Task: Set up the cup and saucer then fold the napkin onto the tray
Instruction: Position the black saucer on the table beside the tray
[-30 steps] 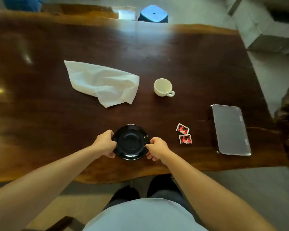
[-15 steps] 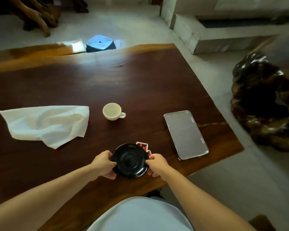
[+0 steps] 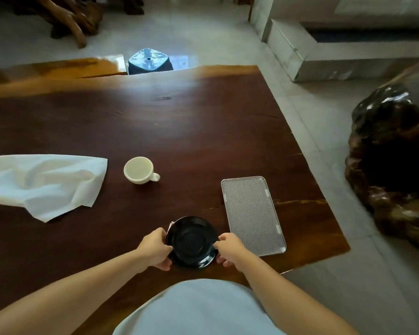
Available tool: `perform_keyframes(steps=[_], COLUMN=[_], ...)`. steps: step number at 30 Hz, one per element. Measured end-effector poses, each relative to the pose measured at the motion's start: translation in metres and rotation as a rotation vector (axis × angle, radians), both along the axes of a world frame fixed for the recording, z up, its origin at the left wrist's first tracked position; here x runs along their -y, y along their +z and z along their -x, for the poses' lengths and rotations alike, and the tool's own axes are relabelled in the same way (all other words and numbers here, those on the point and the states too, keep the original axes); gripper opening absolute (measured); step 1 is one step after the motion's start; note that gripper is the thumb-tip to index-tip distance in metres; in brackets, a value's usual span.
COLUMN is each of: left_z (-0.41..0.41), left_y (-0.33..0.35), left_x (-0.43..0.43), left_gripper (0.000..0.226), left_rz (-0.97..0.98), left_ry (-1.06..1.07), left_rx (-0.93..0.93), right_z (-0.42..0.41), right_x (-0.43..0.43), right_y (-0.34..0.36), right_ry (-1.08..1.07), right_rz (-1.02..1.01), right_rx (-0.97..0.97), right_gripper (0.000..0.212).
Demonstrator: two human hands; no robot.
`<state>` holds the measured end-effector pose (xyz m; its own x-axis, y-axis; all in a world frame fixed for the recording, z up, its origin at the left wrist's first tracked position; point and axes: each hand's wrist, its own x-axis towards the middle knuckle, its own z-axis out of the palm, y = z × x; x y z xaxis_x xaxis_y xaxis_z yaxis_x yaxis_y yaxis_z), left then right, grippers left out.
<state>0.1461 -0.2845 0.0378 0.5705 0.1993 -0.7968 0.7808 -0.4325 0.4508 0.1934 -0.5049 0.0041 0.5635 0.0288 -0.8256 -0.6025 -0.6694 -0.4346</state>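
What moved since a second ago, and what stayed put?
The left hand and right hand moved the black saucer rightward toward the tray, so it now hides most of the packets. Both keep gripping its rim. The cup, napkin and tray stayed put.

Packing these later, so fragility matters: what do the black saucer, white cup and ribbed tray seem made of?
Round black saucer: likely glazed ceramic, glossy; bright glints on its near rim. Small cream-white cup: probably ceramic, soft sheen, thick wall, moulded handle. Rectangular ribbed silver tray: looks like metal, with a shiny raised rim, though plastic is possible.
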Motion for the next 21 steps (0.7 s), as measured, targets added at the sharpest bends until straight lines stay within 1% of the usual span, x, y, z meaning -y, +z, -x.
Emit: perform_keyframes(steps=[2, 6, 10, 14, 21], left_z=[-0.004, -0.007, -0.008, -0.013, -0.019], left_y=[-0.007, -0.023, -0.033, -0.045, -0.059], left_x=[0.009, 0.028, 0.044, 0.051, 0.047], left_gripper=[0.018, 0.023, 0.037, 0.045, 0.058], left_rz=[0.004, 0.015, 0.065, 0.129, 0.237], left_ry=[0.05, 0.169, 0.287, 0.354, 0.444], left_rx=[-0.005, -0.031, -0.076, -0.118, -0.16], right_z=[-0.011, -0.026, -0.031, -0.033, -0.05], right_x=[0.008, 0.017, 0.018, 0.021, 0.021], right_y=[-0.005, -0.014, -0.018, -0.024, -0.024], right_ry=[0.012, 0.019, 0.018, 0.005, 0.058], right_rz=[-0.003, -0.009, -0.001, 0.003, 0.03], right_rx=[-0.028, -0.064, -0.096, -0.112, -0.15], right_gripper=[0.046, 0.05, 0.058, 0.06, 0.063])
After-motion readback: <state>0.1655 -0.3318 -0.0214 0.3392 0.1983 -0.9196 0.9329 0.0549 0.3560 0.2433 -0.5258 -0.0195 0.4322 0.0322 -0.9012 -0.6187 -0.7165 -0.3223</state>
